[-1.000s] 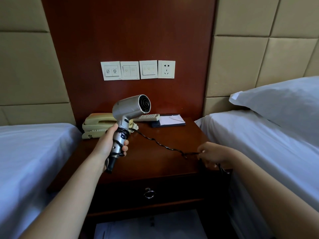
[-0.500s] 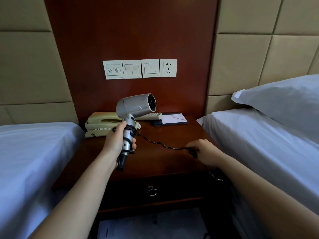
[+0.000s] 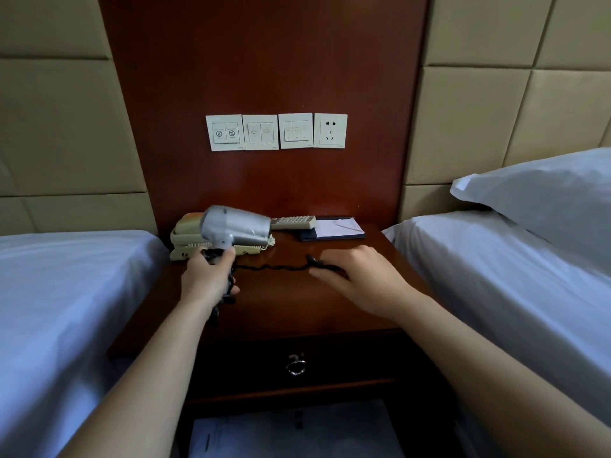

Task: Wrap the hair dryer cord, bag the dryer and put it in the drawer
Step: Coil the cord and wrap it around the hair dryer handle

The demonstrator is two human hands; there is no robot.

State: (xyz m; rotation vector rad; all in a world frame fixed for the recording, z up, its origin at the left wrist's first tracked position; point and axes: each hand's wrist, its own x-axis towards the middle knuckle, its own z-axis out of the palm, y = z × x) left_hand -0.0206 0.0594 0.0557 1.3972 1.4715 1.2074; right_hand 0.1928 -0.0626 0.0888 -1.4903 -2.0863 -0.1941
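Observation:
My left hand [image 3: 206, 279] grips the handle of a silver hair dryer [image 3: 236, 226], whose barrel points right above the nightstand [image 3: 284, 309]. Black cord is wound round the handle under my fingers. A twisted black stretch of cord [image 3: 271, 267] runs right from the handle to my right hand [image 3: 358, 279], which holds its dark end, probably the plug, over the nightstand top. The drawer [image 3: 347, 361] below the top is closed, with a metal ring pull [image 3: 296, 364]. No bag is in view.
A beige telephone [image 3: 185, 238], a remote control [image 3: 292, 222] and a notepad in a dark folder [image 3: 334, 228] lie at the back of the nightstand. Wall switches and a socket [image 3: 330, 130] sit above. White beds flank both sides, and papers [image 3: 291, 431] lie on the shelf below.
The dryer has turned so its barrel points right and sits lower. My right hand has moved left and up over the nightstand, and the free cord between my hands is shorter.

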